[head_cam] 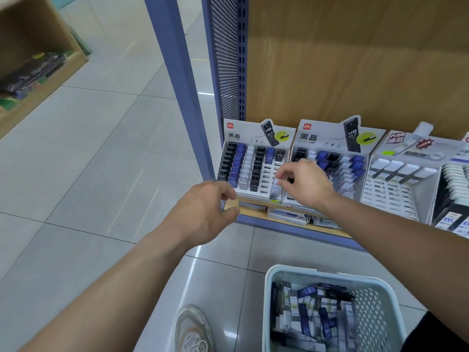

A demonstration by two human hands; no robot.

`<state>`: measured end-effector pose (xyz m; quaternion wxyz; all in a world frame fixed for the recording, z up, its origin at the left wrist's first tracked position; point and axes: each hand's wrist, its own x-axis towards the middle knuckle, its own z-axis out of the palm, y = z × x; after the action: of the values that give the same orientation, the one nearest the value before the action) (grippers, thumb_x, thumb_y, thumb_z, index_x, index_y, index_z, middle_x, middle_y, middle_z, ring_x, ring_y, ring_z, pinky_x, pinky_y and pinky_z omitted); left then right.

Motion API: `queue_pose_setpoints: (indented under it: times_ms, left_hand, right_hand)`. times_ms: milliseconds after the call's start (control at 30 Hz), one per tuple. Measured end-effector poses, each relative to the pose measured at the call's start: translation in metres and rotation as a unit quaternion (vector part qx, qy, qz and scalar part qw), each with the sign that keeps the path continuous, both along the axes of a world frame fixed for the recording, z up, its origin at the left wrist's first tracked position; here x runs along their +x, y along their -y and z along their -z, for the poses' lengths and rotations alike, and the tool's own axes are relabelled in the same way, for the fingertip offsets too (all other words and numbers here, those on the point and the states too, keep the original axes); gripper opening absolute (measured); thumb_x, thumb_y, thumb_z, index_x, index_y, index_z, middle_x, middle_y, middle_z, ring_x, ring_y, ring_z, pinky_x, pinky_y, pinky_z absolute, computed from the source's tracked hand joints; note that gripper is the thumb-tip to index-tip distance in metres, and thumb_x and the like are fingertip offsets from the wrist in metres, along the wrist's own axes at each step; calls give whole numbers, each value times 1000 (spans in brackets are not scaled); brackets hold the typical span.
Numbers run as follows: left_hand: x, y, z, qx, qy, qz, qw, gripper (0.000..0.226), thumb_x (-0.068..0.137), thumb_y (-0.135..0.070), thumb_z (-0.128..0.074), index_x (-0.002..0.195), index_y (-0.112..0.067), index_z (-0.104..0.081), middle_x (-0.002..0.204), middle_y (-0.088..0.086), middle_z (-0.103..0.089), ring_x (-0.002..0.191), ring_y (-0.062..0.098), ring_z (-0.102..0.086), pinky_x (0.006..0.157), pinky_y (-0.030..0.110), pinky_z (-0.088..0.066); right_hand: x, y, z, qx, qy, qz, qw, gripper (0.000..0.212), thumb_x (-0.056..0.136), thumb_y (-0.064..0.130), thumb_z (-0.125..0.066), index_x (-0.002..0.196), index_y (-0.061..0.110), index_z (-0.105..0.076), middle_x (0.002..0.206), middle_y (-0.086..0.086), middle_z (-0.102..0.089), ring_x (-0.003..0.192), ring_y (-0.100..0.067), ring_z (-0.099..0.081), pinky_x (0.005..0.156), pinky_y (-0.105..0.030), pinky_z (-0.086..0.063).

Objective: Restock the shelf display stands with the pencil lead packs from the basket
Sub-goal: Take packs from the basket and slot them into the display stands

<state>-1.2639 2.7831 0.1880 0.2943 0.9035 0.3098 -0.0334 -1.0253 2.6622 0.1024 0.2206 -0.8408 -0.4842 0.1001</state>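
Observation:
Two white card display stands hold rows of black, blue and white pencil lead packs on a low shelf. The left stand [253, 194] has several bare slots on its right side. My right hand [305, 184] pinches a white lead pack [276, 186] over the rightmost column of that stand. My left hand [208, 209] hovers by the stand's front left corner with fingers curled; whether it holds anything is hidden. The second stand [335, 138] is just right of my right hand. A pale blue basket [380, 301] on the floor holds several loose lead packs.
More stands with white and grey packs [396, 179] fill the shelf to the right. A blue shelf post [182, 85] rises on the left, the wooden back panel behind. My shoe [193, 329] is beside the basket on the tiled floor. A wooden shelf unit [38, 59] stands far left.

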Motion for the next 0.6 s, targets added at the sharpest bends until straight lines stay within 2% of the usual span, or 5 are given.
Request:
queue_pose_setpoints:
  times_ms: [200,333,433,600]
  left_hand:
    - [3,5,-2,4,3,5,1000,25,94,-39,-67,117,-31,-65,112,-14,-57,101,7,-55,80,20,-40]
    - [-1,3,-2,-3,1,-1,1000,23,94,-39,-67,115,-31,-65,113,-14,-58,103,8,-57,81,21,-43]
    - [-1,2,-2,-4,1,1,1000,23,94,-39,-67,115,-31,-65,115,-13,-60,104,9,-58,82,22,-44]
    - [1,2,0,-7,-1,-2,1000,24,93,-39,-68,116,-32,-65,111,-15,-56,104,9,-58,82,21,-43]
  right_hand:
    - [3,-1,2,31,-11,38,999,10,91,20,-71,90,30,-70,76,26,-57,93,-15,-56,79,-35,-51]
    - [1,0,2,29,-12,32,999,7,92,22,-71,92,29,-72,79,21,-63,94,-14,-55,80,-37,-52]
    - [1,3,2,19,-3,21,1000,7,91,23,-71,93,30,-72,78,23,-60,92,-11,-52,79,-36,-52]
    - [2,9,-2,1,17,-2,1000,8,90,20,-70,94,27,-72,77,17,-60,91,-9,-51,78,-35,-52]
